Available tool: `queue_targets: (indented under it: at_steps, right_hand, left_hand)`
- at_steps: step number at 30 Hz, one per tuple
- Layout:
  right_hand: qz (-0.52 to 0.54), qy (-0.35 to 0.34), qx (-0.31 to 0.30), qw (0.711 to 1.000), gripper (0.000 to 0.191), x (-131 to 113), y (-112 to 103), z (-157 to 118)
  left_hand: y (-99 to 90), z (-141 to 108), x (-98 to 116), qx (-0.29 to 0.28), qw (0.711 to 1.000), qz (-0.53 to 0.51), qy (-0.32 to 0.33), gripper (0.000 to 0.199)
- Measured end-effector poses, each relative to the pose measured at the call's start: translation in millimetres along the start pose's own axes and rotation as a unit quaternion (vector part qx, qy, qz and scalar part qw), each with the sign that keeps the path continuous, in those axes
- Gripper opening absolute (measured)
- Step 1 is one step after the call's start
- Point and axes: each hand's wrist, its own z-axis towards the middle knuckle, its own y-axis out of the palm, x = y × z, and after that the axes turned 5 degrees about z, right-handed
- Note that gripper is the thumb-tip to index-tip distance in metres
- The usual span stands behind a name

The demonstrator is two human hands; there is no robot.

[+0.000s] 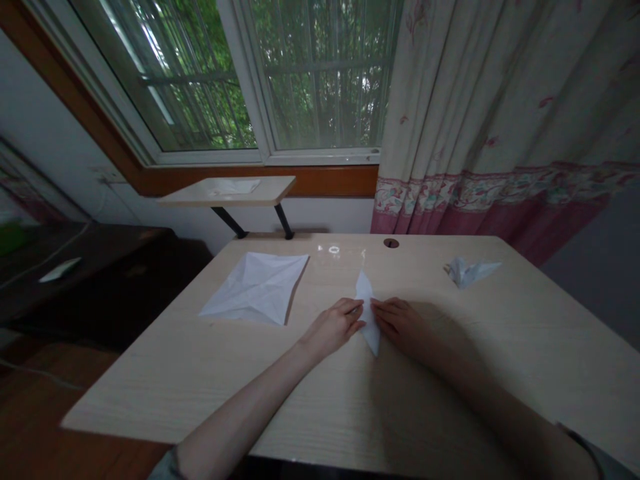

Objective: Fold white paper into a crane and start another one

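A narrow, diamond-shaped piece of folded white paper [370,332] lies on the table, one point toward the window and the other toward me. My left hand [334,328] grips its left edge, thumb and fingers bent against it. From the opposite side, the fingers of my right hand [406,328] press together on the right edge. Left of my hands lies a creased white paper sheet [257,287], spread nearly flat. A folded paper figure with pointed ends [470,272] rests at the table's right side.
The pale wooden table [280,407] has a round cable hole [391,243] near its back edge. A small raised shelf [270,192] at the back left bears more paper. A curtain [465,173] hangs behind, beside the window. A dark desk [85,247] stands at the left.
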Motion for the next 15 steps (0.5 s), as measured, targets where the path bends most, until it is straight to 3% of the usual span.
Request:
queue_targets:
  at_steps: [15]
  right_hand:
    - [0.027, 0.005, -0.029, 0.999, 0.036, 9.1, -2.4, 0.2]
  left_hand:
    - [-13.9, 0.5, 9.7, -0.021, 0.999, -0.044, -0.020, 0.058]
